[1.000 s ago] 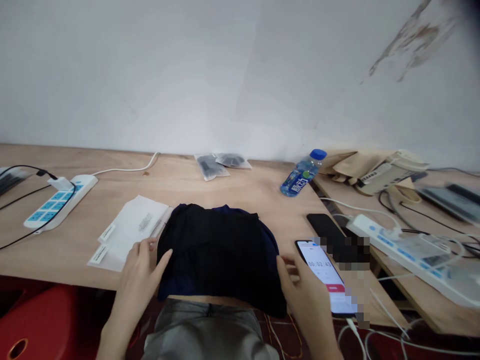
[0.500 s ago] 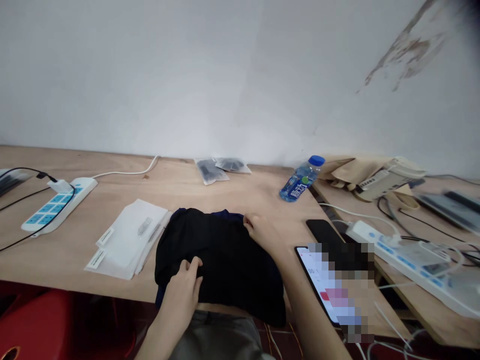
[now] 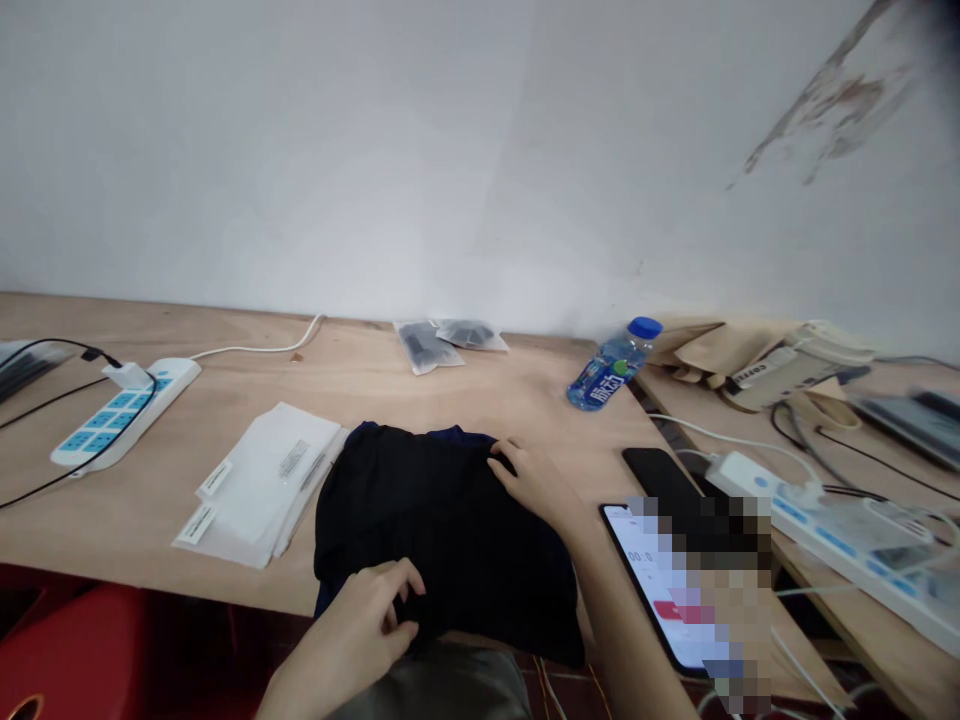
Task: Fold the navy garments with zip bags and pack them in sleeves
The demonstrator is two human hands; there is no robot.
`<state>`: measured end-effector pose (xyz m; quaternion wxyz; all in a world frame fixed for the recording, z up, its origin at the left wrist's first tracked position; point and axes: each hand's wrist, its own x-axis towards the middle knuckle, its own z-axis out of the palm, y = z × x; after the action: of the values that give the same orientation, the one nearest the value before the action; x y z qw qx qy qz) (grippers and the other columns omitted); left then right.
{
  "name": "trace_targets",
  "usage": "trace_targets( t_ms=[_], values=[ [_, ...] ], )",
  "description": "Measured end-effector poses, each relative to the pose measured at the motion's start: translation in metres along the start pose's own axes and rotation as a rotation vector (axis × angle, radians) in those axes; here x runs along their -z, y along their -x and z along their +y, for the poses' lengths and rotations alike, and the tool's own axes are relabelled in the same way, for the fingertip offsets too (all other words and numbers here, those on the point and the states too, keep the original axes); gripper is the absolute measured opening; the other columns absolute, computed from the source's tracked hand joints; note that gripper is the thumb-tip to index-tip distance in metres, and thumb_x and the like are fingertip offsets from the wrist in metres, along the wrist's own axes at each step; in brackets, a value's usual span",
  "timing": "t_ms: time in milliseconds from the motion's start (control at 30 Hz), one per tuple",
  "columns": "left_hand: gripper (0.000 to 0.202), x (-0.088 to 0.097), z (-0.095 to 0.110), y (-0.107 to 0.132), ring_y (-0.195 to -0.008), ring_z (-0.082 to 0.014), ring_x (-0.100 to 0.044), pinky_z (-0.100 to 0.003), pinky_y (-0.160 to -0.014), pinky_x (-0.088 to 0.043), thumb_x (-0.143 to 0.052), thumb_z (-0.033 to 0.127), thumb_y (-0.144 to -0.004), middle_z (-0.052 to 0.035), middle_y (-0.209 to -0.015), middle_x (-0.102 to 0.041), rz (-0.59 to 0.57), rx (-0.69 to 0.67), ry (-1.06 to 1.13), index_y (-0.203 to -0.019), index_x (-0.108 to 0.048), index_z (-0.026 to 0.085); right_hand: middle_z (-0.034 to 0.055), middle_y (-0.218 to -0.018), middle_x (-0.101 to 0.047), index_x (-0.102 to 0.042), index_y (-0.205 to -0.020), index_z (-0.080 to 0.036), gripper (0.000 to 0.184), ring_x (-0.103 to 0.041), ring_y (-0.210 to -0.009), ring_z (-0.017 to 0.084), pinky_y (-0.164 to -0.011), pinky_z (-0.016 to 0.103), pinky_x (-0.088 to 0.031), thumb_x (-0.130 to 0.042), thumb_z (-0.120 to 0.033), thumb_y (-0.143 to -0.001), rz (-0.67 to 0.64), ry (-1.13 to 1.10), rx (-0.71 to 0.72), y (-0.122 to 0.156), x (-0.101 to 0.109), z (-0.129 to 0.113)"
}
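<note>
A black cloth garment (image 3: pixel 450 535) with dark blue showing along its edges lies folded on the table in front of me, its near edge hanging over the front. My left hand (image 3: pixel 375 610) is at the near left part of the cloth, fingers bent and thumb apart, with black fabric visible in the gap. Resting on the far right corner of the cloth is my right hand (image 3: pixel 529 480), its thumb and fingers apart. Left of the garment sits a stack of translucent plastic bags (image 3: pixel 262 480) with white labels.
A white power strip (image 3: pixel 124 415) lies at the left. Small packets (image 3: pixel 431 345) are near the wall. On the right are a blue-capped bottle (image 3: pixel 611 365), a lit phone (image 3: pixel 637 580), a black phone-like slab (image 3: pixel 660 480) and another power strip (image 3: pixel 847 550) with cables. A red stool (image 3: pixel 75 640) is below left.
My left hand has come down toward the near edge of the garment, its thumb spreading from the fingers. My right hand has loosened from a curled grip at the far corner. The view shifted slightly.
</note>
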<state>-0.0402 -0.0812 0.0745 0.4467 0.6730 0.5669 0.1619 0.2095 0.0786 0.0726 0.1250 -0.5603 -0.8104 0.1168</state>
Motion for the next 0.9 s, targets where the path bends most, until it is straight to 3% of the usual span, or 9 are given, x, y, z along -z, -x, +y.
trace_targets(
  t_ms=[67, 167, 233, 300, 400, 467, 533, 733, 900],
  values=[
    [0.019, 0.006, 0.002, -0.003, -0.065, -0.0140, -0.064, -0.024, -0.061, -0.046, -0.055, 0.020, -0.082, 0.0004, -0.084, -0.066, 0.027, 0.005, -0.096, -0.099, -0.062, 0.023, 0.0124, -0.107, -0.068, -0.066, -0.107, -0.016, 0.026, -0.066, -0.094, 0.023, -0.086, 0.034, -0.048, -0.046, -0.025, -0.094, -0.014, 0.010, 0.010, 0.003, -0.002, -0.002],
    [0.019, 0.024, 0.008, -0.015, -0.071, -0.0189, -0.067, -0.029, -0.065, -0.048, -0.045, 0.031, -0.093, -0.0005, -0.079, -0.068, 0.242, 0.021, -0.274, -0.100, -0.061, 0.023, 0.0142, -0.116, -0.066, -0.065, -0.113, -0.016, 0.029, -0.063, -0.105, 0.026, -0.094, 0.040, -0.046, -0.044, -0.027, -0.094, 0.061, 0.074, 0.034, 0.012, -0.003, -0.009],
    [0.027, 0.036, 0.009, -0.030, -0.079, -0.0201, -0.068, -0.032, -0.070, -0.050, -0.036, 0.033, -0.098, -0.0028, -0.089, -0.069, 0.389, -0.023, -0.361, -0.107, -0.060, 0.023, 0.0156, -0.125, -0.063, -0.064, -0.118, -0.017, 0.034, -0.057, -0.117, 0.029, -0.101, 0.044, -0.043, -0.042, -0.029, -0.096, 0.109, 0.132, 0.041, 0.022, -0.007, -0.017],
    [0.031, 0.043, 0.004, -0.049, -0.099, -0.0213, -0.067, -0.035, -0.084, -0.051, -0.034, 0.033, -0.099, -0.0058, -0.111, -0.068, 0.453, -0.149, -0.435, -0.117, -0.058, 0.024, 0.0157, -0.132, -0.060, -0.063, -0.124, -0.018, 0.039, -0.052, -0.125, 0.034, -0.104, 0.049, -0.040, -0.042, -0.036, -0.096, 0.092, 0.175, 0.016, 0.035, -0.017, -0.025],
    [0.041, 0.040, -0.017, -0.080, -0.136, -0.0299, -0.044, -0.050, -0.110, -0.035, -0.044, 0.037, -0.097, -0.0094, -0.142, -0.052, 0.484, -0.304, -0.601, -0.135, -0.051, 0.024, 0.0174, -0.139, -0.055, -0.057, -0.135, -0.019, 0.054, -0.045, -0.132, 0.041, -0.103, 0.057, -0.038, -0.043, -0.052, -0.094, 0.055, 0.221, -0.110, 0.052, -0.040, -0.033],
    [0.052, 0.032, -0.035, -0.095, -0.145, -0.0366, -0.027, -0.062, -0.114, -0.023, -0.047, 0.042, -0.095, -0.0100, -0.153, -0.040, 0.512, -0.298, -0.699, -0.143, -0.044, 0.024, 0.0175, -0.145, -0.049, -0.051, -0.141, -0.020, 0.061, -0.039, -0.136, 0.043, -0.104, 0.059, -0.036, -0.041, -0.056, -0.094, 0.090, 0.236, -0.191, 0.060, -0.056, -0.035],
    [0.058, 0.024, -0.052, -0.103, -0.147, -0.0389, -0.019, -0.066, -0.114, -0.020, -0.046, 0.045, -0.095, -0.0090, -0.157, -0.034, 0.532, -0.266, -0.744, -0.148, -0.037, 0.026, 0.0137, -0.150, -0.044, -0.046, -0.145, -0.023, 0.058, -0.033, -0.140, 0.040, -0.107, 0.059, -0.033, -0.037, -0.053, -0.096, 0.144, 0.234, -0.205, 0.064, -0.068, -0.034],
    [0.060, 0.014, -0.065, -0.106, -0.147, -0.0370, -0.018, -0.062, -0.115, -0.024, -0.042, 0.045, -0.096, -0.0053, -0.158, -0.032, 0.569, -0.235, -0.755, -0.152, -0.030, 0.027, 0.0101, -0.147, -0.048, -0.047, -0.144, -0.027, 0.050, -0.036, -0.139, 0.037, -0.106, 0.059, -0.035, -0.037, -0.041, -0.096, 0.291, 0.251, -0.173, 0.065, -0.082, -0.026],
    [0.060, 0.014, -0.062, -0.109, -0.146, -0.0360, -0.023, -0.061, -0.114, -0.025, -0.043, 0.042, -0.096, -0.0041, -0.157, -0.034, 0.575, -0.225, -0.748, -0.152, -0.028, 0.028, 0.0184, -0.123, -0.065, -0.066, -0.116, -0.019, 0.035, -0.056, -0.120, 0.040, -0.095, 0.057, -0.047, -0.044, -0.033, -0.094, 0.359, 0.289, -0.100, 0.043, -0.054, -0.029]
  ],
)
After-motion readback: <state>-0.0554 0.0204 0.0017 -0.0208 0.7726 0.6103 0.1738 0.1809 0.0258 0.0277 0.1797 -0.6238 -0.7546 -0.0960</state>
